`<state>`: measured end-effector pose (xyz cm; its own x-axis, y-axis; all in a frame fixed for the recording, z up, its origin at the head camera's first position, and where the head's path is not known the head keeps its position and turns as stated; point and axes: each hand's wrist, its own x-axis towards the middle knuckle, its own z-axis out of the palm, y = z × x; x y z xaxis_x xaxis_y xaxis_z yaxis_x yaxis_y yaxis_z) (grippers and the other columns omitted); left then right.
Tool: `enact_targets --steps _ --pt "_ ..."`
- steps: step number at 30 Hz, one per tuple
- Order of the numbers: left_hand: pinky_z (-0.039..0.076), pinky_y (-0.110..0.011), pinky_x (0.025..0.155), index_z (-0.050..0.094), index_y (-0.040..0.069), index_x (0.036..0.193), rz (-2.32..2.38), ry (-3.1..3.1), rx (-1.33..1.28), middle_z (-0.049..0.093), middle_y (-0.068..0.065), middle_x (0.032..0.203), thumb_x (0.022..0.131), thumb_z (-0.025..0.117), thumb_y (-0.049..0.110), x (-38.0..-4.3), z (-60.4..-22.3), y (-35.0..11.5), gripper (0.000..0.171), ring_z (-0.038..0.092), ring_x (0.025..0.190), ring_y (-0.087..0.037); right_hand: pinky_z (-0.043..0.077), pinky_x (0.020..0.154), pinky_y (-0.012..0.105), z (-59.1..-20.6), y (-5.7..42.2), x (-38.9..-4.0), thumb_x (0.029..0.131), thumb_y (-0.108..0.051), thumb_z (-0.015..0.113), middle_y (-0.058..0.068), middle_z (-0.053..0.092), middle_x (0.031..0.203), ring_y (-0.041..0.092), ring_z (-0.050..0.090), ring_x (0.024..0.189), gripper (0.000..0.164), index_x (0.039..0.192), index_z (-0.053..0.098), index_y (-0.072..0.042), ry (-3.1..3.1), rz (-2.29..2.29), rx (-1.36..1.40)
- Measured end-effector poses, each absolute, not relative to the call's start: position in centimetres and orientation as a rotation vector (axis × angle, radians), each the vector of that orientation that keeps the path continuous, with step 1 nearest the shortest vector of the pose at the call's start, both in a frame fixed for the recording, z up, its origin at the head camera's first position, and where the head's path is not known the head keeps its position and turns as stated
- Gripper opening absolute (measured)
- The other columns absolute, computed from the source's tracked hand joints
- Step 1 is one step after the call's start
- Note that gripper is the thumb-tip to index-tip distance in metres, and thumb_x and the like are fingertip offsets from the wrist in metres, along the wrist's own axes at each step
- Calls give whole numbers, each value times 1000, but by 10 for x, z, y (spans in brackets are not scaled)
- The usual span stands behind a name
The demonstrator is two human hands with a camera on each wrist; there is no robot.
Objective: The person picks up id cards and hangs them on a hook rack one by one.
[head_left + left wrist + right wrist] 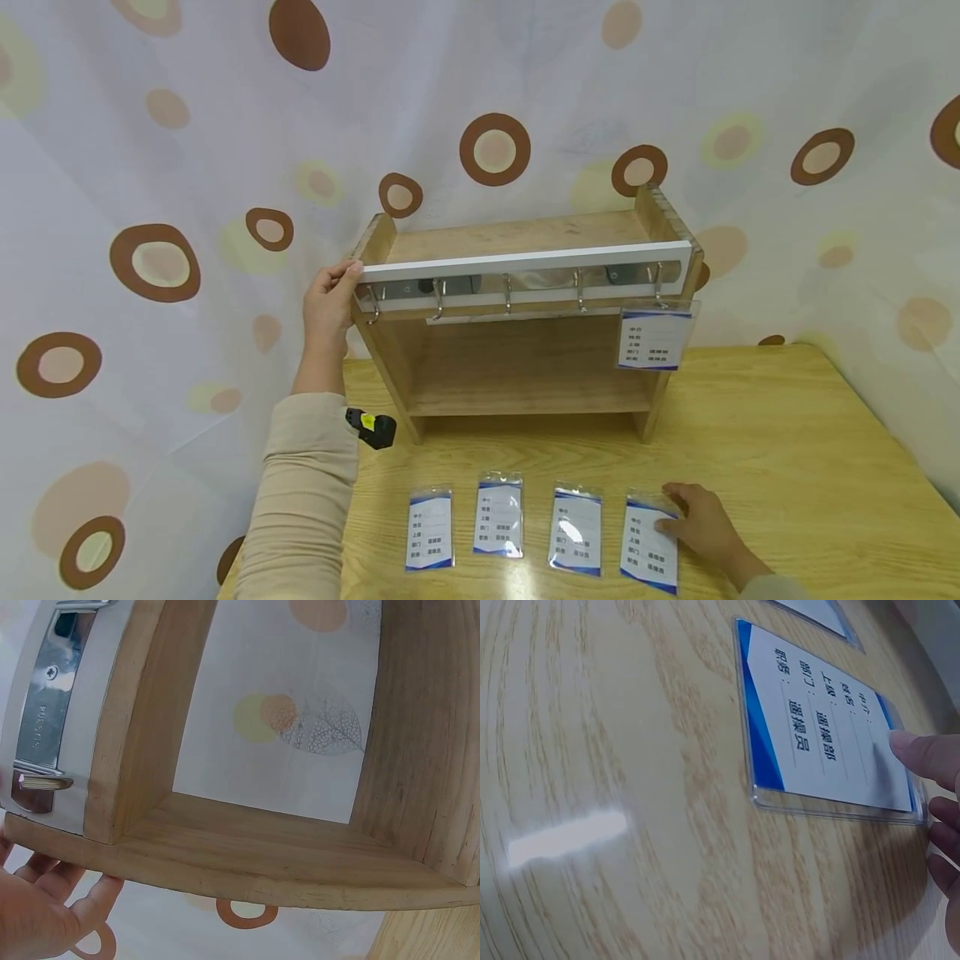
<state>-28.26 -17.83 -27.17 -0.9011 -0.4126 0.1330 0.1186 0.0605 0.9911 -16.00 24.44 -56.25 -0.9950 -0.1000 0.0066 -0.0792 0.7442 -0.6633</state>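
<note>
My left hand [327, 308] holds the upper left corner of a wooden shelf [525, 367], beside the end of its white hook rail [525, 260]. In the left wrist view its fingers [60, 881] lie against the outside of the side panel. A clear badge holder [657, 337] with a card hangs on the rightmost hook. Down on the table, my right hand [701, 525] pinches the top edge of the rightmost badge holder [648, 546]. Its thumb is on the card's face in the right wrist view; the other fingers are at the edge, their tips partly hidden.
Three more badge holders lie in a row to the left: one at the end [430, 531], one beside it [498, 517] and a third [575, 533]. The wooden table [780, 433] meets a patterned curtain [562, 75] behind the shelf.
</note>
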Motion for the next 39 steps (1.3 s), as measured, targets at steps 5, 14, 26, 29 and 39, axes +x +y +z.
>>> enact_targets --steps 5,14,26,29,39 --pt "39 -34 70 60 14 104 -1894 -1971 287 48 5 88 79 62 32 -282 -272 -178 31 46 88 -12 38 72 47 -566 243 -159 59 -26 76 20 52 94 35 48 84 58 103 55 7 2977 -942 -144" --pt "38 -32 68 61 15 101 -1899 -1961 274 48 5 86 79 62 31 -282 -271 -178 27 46 85 -10 31 73 52 -564 238 -157 57 -30 76 24 46 100 39 41 89 58 100 54 3 2987 -876 -90" --pt "36 -27 62 60 14 101 -1878 -1954 265 48 4 85 79 61 31 -282 -274 -178 28 45 82 -10 32 69 45 -560 238 -157 53 -29 78 12 51 88 31 42 82 61 97 51 4 2952 -928 -39" --pt "35 -25 62 59 10 104 -1868 -1942 250 47 4 84 80 61 29 -283 -274 -177 31 44 81 -9 32 68 43 -560 239 -156 52 -28 78 11 50 86 31 42 81 61 97 52 3 2954 -960 -37" --pt "32 -24 61 59 12 103 -1863 -1967 298 47 4 87 81 60 29 -283 -271 -175 29 42 82 -9 35 61 30 -560 243 -154 56 -16 77 12 40 80 20 39 72 51 95 51 5 2873 -1214 -80"
